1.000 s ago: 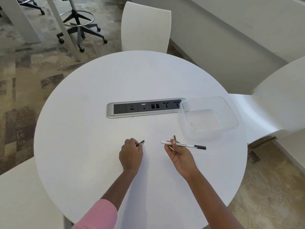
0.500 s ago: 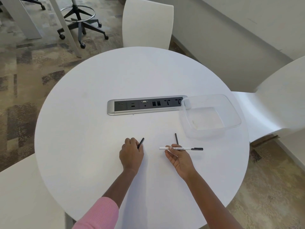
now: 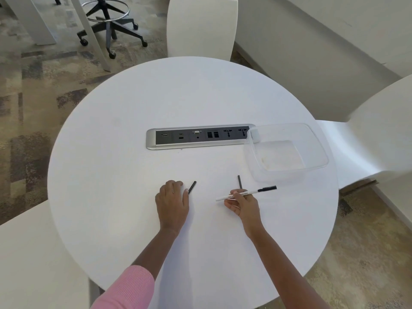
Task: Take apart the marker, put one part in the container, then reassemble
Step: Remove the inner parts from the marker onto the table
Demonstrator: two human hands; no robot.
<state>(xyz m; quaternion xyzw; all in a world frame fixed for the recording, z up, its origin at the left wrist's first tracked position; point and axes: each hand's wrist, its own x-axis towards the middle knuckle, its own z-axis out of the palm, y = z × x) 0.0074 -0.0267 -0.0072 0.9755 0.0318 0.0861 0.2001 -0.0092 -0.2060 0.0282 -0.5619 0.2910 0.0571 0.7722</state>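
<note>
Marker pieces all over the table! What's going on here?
A person is taking a marker apart at a round white table. The right hand holds the white marker body. The left hand rests on the table beside a short black piece. A second black piece lies just past the right hand. The clear container nearby has no marker part in it yet.
</note>
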